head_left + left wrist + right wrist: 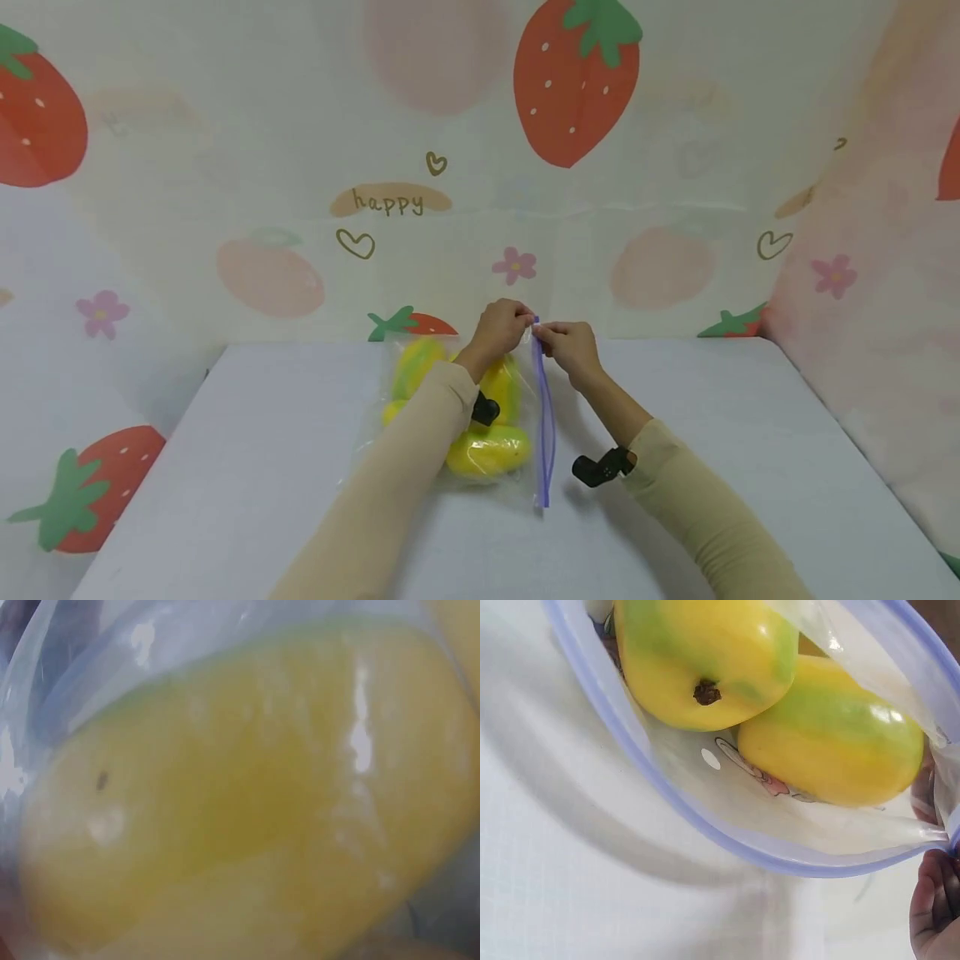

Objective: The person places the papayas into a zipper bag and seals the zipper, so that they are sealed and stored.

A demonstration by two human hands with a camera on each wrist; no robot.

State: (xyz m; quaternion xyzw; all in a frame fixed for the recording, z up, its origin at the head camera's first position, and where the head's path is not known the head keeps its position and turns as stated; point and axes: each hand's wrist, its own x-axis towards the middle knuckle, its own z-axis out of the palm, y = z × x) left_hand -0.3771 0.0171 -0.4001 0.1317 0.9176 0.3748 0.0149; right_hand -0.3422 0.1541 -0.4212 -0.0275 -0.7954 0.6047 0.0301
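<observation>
A clear zip-lock bag [529, 488] lies on the table with several yellow-green mangoes [489, 452] inside. Its purple zip strip [543, 408] runs along the right side, and the two edges bow apart in the middle. My left hand [498, 327] pinches the far end of the strip. Just beside it, my right hand [573, 352] pinches the strip slightly nearer to me. The right wrist view looks into the gaping mouth, where one mango [705, 667] shows a brown stem end. A mango [240, 787] behind the plastic fills the left wrist view.
The white table [285, 467] carries the bag near its far edge. Behind stands a backdrop [480, 225] printed with strawberries, hearts and flowers. A black wrist camera [600, 468] hangs under my right forearm; another [486, 409] sits over the bag at my left wrist.
</observation>
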